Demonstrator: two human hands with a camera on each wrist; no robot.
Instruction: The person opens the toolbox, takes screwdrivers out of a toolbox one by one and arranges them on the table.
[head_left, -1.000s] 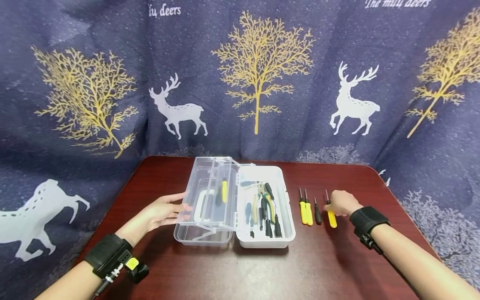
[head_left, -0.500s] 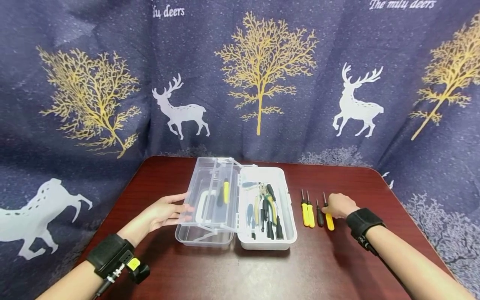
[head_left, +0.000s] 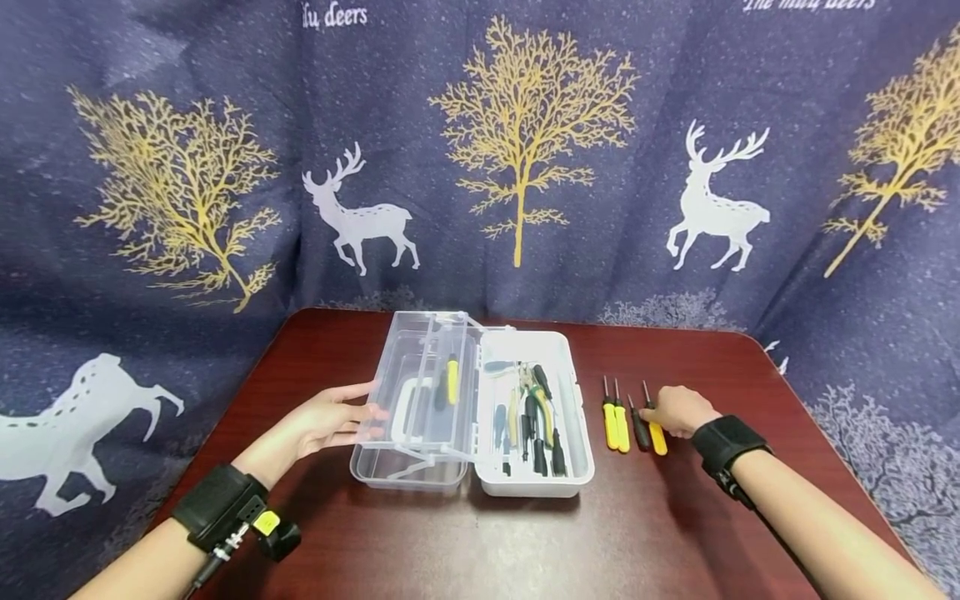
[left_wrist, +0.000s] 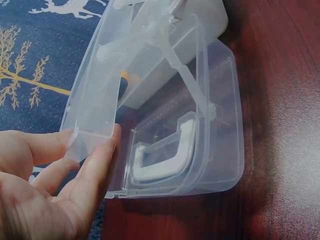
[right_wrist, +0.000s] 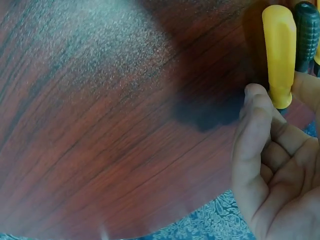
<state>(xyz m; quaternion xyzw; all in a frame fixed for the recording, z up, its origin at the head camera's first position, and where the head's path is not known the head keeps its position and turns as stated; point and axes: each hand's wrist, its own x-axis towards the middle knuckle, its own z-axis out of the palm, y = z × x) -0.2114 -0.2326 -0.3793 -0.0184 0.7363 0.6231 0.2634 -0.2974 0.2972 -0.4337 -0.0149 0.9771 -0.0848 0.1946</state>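
Note:
My left hand [head_left: 330, 423] pinches the end of a clear plastic tray [left_wrist: 92, 95] on an opened toolbox, thumb on one side and fingers on the other. Through the tray a yellow-and-black handle [head_left: 452, 382] shows. On the right, my right hand [head_left: 684, 410] holds a yellow-handled screwdriver [right_wrist: 280, 47] between thumb and fingers, low at the table, its shaft pointing away from me. Close beside it on the left lies a black-handled screwdriver [head_left: 640, 429]. Two more yellow screwdrivers [head_left: 611, 425] lie side by side further left.
The toolbox's white base [head_left: 528, 489] holds several screwdrivers and pliers [head_left: 551, 417]. Its clear lid [head_left: 408, 477], with a white carrying handle [left_wrist: 170, 165], lies folded back to the left. A dark red table [head_left: 517, 542] bears everything; a patterned blue cloth [head_left: 465, 217] hangs behind.
My right hand has shifted left with the yellow screwdriver, from a gap away to close beside the black one. The black screwdriver now lies more slanted. My left hand keeps its hold.

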